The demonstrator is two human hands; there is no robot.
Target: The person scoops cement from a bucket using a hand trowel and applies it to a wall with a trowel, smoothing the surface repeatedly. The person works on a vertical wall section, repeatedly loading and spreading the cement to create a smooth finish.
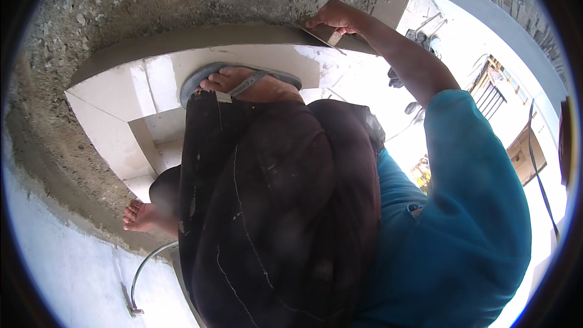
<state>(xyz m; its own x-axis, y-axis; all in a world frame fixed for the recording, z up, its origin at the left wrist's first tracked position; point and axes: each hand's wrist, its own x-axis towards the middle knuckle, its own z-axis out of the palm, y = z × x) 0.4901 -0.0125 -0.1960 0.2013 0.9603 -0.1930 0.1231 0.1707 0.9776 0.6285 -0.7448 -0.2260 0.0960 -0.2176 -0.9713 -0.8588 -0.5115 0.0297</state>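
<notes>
At the upper centre, my right hand (pixel 334 17) is closed on what looks like a flat trowel (pixel 323 39). Its thin edge and a pale wood-coloured piece show below my fingers. The tool lies against a smooth band of grey cement (pixel 243 35), along the top of a step faced with cream tiles (pixel 243 54). My left hand cannot be made out; my dark trousers (pixel 261 194) cover much of the middle. A sandal (pixel 194 83) on one foot rests on the tiles. At the lower left is a bare foot (pixel 141 215), judging by its toe-like ends.
Rough grey ground with stones (pixel 121 0) borders the step above and to the left. A bent metal rod or pipe (pixel 143 267) curves near the pale wall (pixel 67 255). Dark items (pixel 419 36) lie at the right, beyond my arm; a black-barred railing (pixel 489 98) stands farther off.
</notes>
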